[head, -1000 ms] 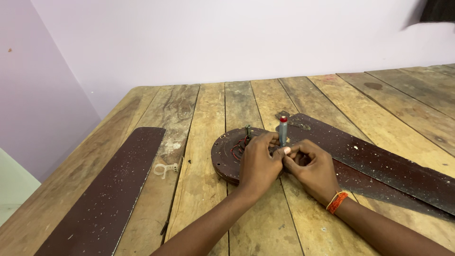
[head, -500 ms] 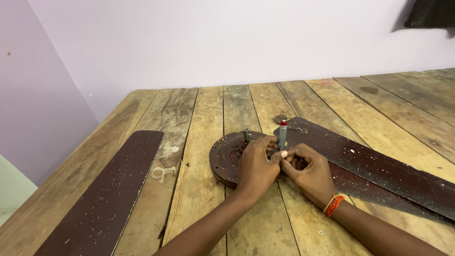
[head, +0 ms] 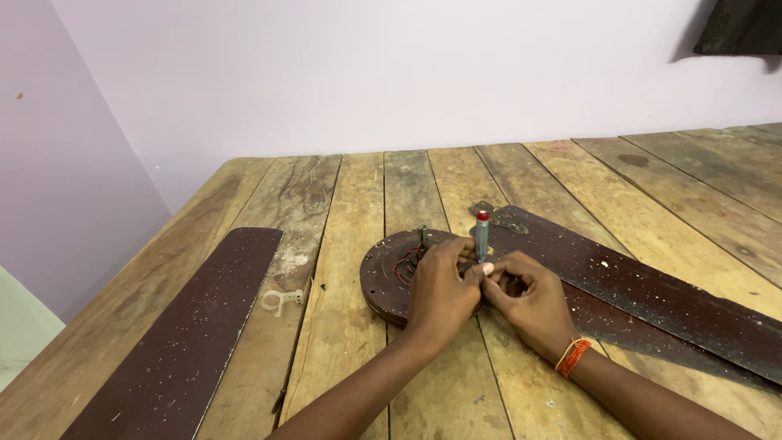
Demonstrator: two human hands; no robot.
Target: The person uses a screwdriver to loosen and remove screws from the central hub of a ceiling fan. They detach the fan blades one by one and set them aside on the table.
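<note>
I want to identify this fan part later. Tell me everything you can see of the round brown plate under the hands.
The round brown plate is a dark, dusty disc, metal by its look, lying flat on the wooden table. Red and dark wires sit near its middle, and an upright shaft with a red tip stands there. The left hand and right hand rest over its right half, hiding it. A long brown blade extends from its right side.

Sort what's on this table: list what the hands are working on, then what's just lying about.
In hand:
- round motor plate, under both hands
- upright shaft with red tip, at the fingertips
- red wires on the plate
- left hand, right hand

Lying about:
- loose blade at left
- blade at right, next to the plate
- small pale clip
</note>
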